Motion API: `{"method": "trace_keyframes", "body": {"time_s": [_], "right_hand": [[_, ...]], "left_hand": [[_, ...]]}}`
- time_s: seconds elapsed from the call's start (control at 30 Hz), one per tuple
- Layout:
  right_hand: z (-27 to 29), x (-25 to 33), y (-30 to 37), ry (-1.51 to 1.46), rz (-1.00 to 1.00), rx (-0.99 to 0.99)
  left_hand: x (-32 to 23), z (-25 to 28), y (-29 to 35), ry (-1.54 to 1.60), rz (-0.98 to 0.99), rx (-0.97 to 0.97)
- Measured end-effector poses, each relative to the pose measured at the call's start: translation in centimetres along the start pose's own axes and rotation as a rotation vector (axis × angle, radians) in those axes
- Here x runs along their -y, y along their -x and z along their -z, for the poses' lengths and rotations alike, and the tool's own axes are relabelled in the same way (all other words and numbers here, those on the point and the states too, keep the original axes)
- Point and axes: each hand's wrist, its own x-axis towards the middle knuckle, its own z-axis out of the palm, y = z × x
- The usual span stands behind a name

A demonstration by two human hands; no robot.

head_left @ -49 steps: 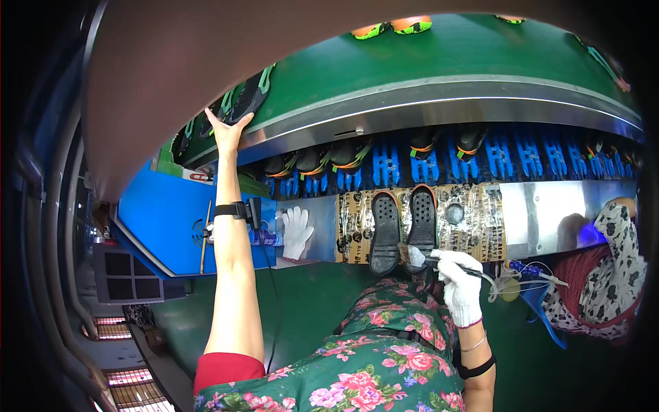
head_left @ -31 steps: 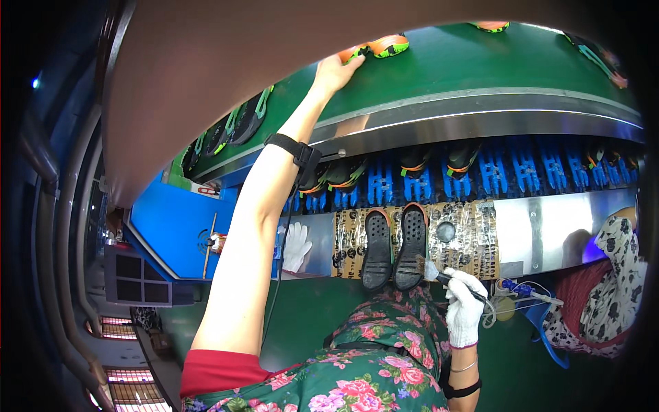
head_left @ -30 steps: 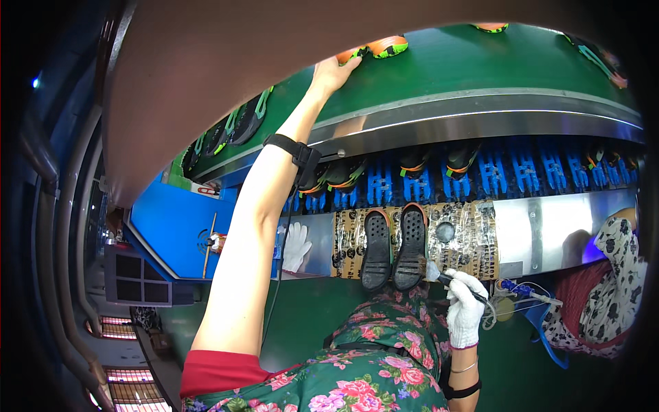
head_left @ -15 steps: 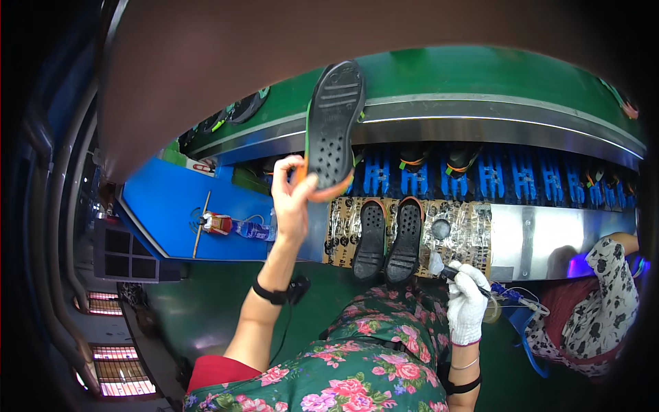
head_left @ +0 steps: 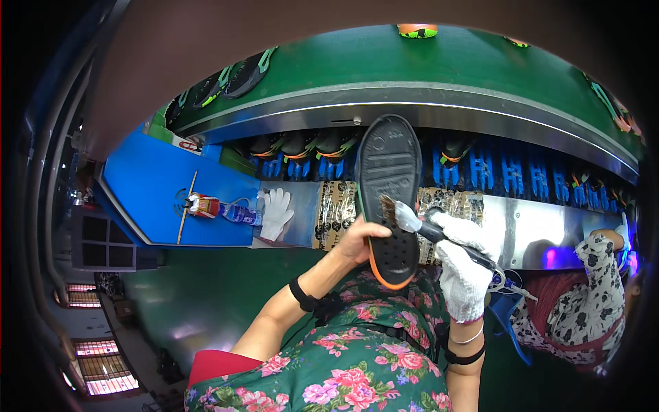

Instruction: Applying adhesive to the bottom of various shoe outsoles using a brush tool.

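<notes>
My bare left hand grips a black shoe sole by its left side, near the orange-rimmed end. The sole is held upright in front of me, its grooved and dimpled face toward me. My right hand, in a white knitted glove, is closed around the dark handle of a brush. Its bristles meet the sole's face around the middle. The sole hides most of what lies behind it on the ledge.
A metal ledge runs across, partly covered with taped cardboard. A white glove and plastic bottle lie left. Blue racks hold shoes behind, below a green conveyor. Another person's patterned sleeve is at right.
My left hand has brought the sole down and right from the conveyor's edge. My right hand has raised the brush onto it. The white glove on the ledge has come into view.
</notes>
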Motion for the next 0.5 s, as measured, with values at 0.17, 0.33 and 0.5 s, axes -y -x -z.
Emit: {"method": "trace_keyframes", "body": {"time_s": [0.17, 0.33, 0.5], "right_hand": [[-1.0, 0.4, 0.2, 0.161, 0.040, -0.001], [-0.4, -0.3, 0.4, 0.404, 0.124, 0.049], [-1.3, -0.1, -0.9, 0.752, 0.581, 0.115]], "left_hand": [[2.2, 0.2, 1.8, 0.452, 0.125, 0.188], [2.6, -1.7, 1.7, 0.748, 0.305, 0.106], [2.2, -3.2, 2.1, 0.496, 0.241, -0.061]]}}
